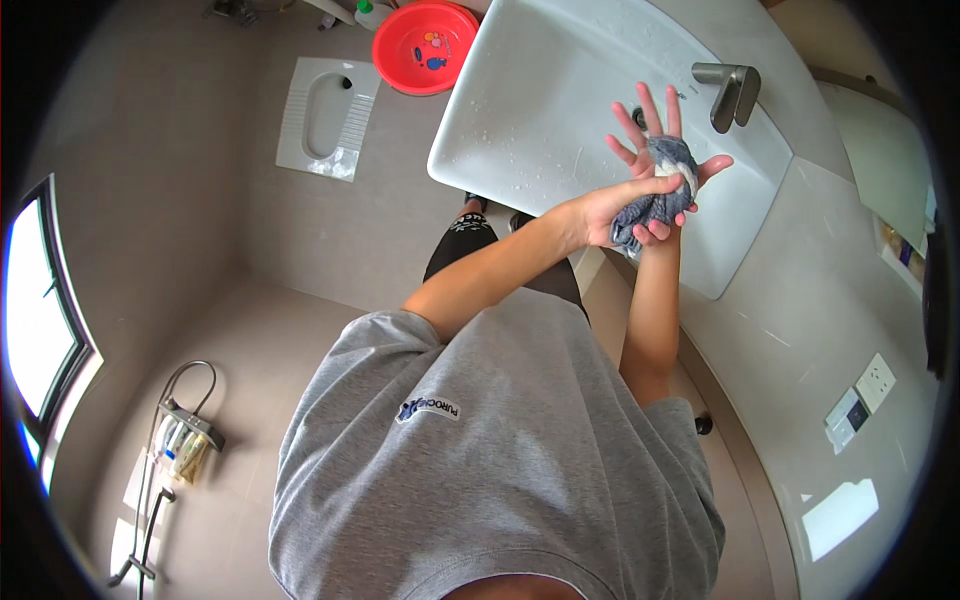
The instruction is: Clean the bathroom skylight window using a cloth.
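My left hand (607, 212) is closed on a bunched grey-blue cloth (640, 215) with a pale patch. Its thumb lies over the cloth, and its fingertips curl round the side of my right wrist. Part of the cloth covers the palm of my right hand (655, 125), which is turned up with its fingers spread and thumb out. Both hands are above the white sink (540, 90), near its right side. I cannot tell what kind of cloth it is, as it is crumpled and partly covered by my left hand.
A grey faucet (735, 95) stands at the sink's right rim, beyond my hands. Left of the sink are a red basin (427, 45) and a white squat toilet (328, 118). Wall sockets (875, 383) are on the right; a shower fixture (190, 425) is at the lower left.
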{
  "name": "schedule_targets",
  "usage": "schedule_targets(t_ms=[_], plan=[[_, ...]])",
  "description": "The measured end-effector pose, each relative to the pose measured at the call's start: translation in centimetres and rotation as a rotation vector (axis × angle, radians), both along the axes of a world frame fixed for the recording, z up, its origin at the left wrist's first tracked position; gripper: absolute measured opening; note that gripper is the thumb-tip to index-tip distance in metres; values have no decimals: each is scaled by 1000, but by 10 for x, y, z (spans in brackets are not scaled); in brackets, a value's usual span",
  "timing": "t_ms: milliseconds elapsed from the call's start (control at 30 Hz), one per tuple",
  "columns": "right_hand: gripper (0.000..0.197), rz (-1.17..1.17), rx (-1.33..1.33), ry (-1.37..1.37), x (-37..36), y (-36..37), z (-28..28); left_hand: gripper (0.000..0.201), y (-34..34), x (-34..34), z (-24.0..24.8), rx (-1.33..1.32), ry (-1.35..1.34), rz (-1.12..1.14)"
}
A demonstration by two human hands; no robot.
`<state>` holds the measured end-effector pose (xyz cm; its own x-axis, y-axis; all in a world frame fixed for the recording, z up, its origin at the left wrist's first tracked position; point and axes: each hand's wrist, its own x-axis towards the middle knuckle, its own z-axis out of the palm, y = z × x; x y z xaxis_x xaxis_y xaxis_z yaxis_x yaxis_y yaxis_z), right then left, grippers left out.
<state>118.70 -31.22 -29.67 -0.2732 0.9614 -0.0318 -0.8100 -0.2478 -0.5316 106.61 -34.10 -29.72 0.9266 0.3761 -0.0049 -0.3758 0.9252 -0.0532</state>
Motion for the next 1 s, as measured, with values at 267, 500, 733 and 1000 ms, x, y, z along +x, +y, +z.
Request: schedule_targets(t_ms=[267,500,733,1000], plan=[[41,38,-267,-546,55,-1,20,71,-22,31,-28,-105,-76,60],[35,-115,-471,-482,89,-40,9,56,-2,44,-20,171,170,-386],[32,-289,-392,-1148,146,-40,-55,20,-3,125,-43,788,997,-449],[29,-460,-529,-1598,177,-35,-104,54,-18,199,-97,1289,1609,-299]])
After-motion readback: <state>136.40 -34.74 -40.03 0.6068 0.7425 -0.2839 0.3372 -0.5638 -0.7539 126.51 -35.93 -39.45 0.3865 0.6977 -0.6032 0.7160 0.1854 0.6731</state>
